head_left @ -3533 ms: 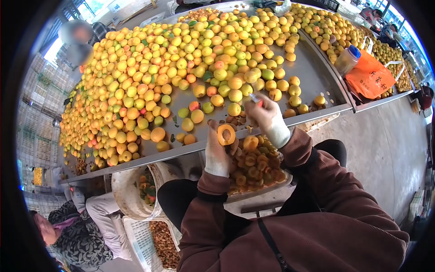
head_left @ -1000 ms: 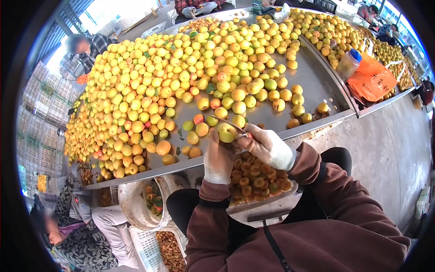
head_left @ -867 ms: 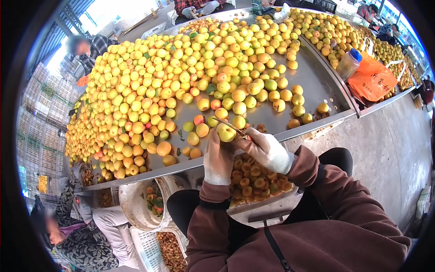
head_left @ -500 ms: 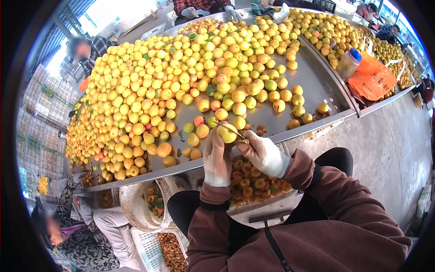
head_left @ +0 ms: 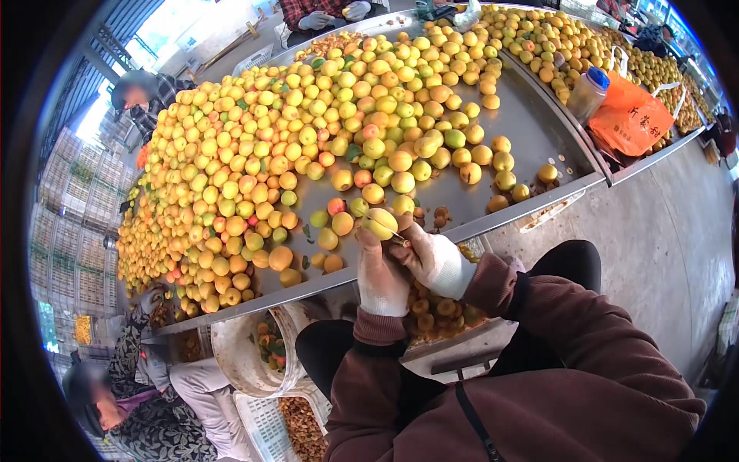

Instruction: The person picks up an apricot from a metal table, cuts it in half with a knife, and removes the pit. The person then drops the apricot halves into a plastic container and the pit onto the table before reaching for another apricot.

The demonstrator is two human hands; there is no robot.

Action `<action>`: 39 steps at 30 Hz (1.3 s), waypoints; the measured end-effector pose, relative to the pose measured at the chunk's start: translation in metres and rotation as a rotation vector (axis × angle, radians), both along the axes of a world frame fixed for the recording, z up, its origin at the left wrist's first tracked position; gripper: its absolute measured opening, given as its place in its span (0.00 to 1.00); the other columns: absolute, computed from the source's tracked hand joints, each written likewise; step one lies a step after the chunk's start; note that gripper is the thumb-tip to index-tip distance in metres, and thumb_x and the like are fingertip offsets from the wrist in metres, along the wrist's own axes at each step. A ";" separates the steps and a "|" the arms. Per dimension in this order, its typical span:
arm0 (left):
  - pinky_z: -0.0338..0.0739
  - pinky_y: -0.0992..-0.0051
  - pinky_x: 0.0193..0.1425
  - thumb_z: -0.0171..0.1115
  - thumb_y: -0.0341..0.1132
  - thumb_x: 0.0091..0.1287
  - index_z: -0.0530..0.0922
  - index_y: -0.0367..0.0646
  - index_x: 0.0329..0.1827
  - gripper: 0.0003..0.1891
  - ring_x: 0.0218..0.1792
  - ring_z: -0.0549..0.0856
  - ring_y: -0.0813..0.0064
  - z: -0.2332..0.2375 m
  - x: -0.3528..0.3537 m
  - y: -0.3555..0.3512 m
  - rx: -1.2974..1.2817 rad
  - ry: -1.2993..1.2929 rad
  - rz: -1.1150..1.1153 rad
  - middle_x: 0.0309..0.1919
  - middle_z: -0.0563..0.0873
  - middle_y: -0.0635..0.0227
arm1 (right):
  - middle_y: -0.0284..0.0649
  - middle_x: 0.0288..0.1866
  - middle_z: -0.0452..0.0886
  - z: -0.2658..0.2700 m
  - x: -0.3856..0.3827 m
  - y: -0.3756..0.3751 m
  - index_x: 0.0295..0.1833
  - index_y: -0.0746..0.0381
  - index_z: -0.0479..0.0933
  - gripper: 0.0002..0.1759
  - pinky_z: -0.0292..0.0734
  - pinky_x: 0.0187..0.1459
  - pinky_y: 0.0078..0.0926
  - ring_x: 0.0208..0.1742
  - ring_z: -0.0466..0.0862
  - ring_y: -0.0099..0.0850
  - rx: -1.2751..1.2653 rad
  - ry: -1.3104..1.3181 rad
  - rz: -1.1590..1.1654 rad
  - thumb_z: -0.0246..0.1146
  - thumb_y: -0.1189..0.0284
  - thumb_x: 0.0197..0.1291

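My left hand [head_left: 382, 283], in a pale glove, is closed around a yellow apricot [head_left: 380, 222] at the table's front edge. My right hand [head_left: 437, 263], also gloved, grips a small knife [head_left: 397, 235]; its handle is mostly hidden in my fingers. The thin blade lies against the apricot's right side. Just beyond my hands, a large heap of apricots [head_left: 254, 146] covers much of the metal table [head_left: 531, 123]. Below my hands, a container of halved apricots [head_left: 440, 312] is partly covered by my forearms.
Left of my legs are a white bucket [head_left: 231, 346] and a white crate [head_left: 263, 427] of brown pits. An orange bag [head_left: 635, 115] and a blue-lidded jar [head_left: 589, 92] sit at the right. Other people work at the left and far sides.
My right hand has moved in closer to my left, and the blade has dropped from across the apricot's top to its lower right side. The view has shifted slightly.
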State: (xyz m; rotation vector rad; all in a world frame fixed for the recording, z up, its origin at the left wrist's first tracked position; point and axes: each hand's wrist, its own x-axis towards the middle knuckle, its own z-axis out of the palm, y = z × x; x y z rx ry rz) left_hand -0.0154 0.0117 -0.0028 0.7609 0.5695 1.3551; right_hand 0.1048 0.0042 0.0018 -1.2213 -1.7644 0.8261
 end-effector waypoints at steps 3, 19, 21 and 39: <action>0.76 0.70 0.57 0.50 0.56 0.76 0.71 0.36 0.63 0.29 0.50 0.82 0.71 -0.003 -0.004 0.006 -0.111 -0.171 -0.071 0.52 0.81 0.60 | 0.50 0.31 0.82 -0.013 -0.001 0.006 0.56 0.62 0.66 0.20 0.79 0.32 0.45 0.35 0.84 0.53 0.014 -0.009 -0.014 0.58 0.60 0.69; 0.76 0.67 0.56 0.49 0.55 0.76 0.72 0.37 0.61 0.27 0.48 0.81 0.69 0.019 -0.015 0.007 -0.020 0.134 0.065 0.49 0.82 0.61 | 0.55 0.36 0.83 -0.008 -0.001 0.006 0.58 0.64 0.67 0.19 0.80 0.39 0.42 0.42 0.84 0.53 -0.005 -0.073 0.036 0.59 0.65 0.69; 0.76 0.69 0.57 0.50 0.55 0.76 0.72 0.36 0.62 0.28 0.49 0.81 0.70 0.005 -0.012 0.012 -0.085 -0.027 0.015 0.49 0.82 0.60 | 0.55 0.37 0.83 -0.009 -0.002 0.006 0.58 0.64 0.67 0.19 0.80 0.39 0.42 0.42 0.84 0.53 -0.034 -0.048 0.033 0.59 0.65 0.69; 0.77 0.73 0.49 0.50 0.58 0.75 0.76 0.35 0.53 0.29 0.43 0.81 0.73 0.009 -0.013 0.008 -0.122 0.155 0.136 0.43 0.81 0.65 | 0.55 0.35 0.83 -0.004 -0.008 0.010 0.59 0.66 0.66 0.22 0.79 0.37 0.44 0.39 0.84 0.54 -0.011 -0.061 0.037 0.59 0.63 0.69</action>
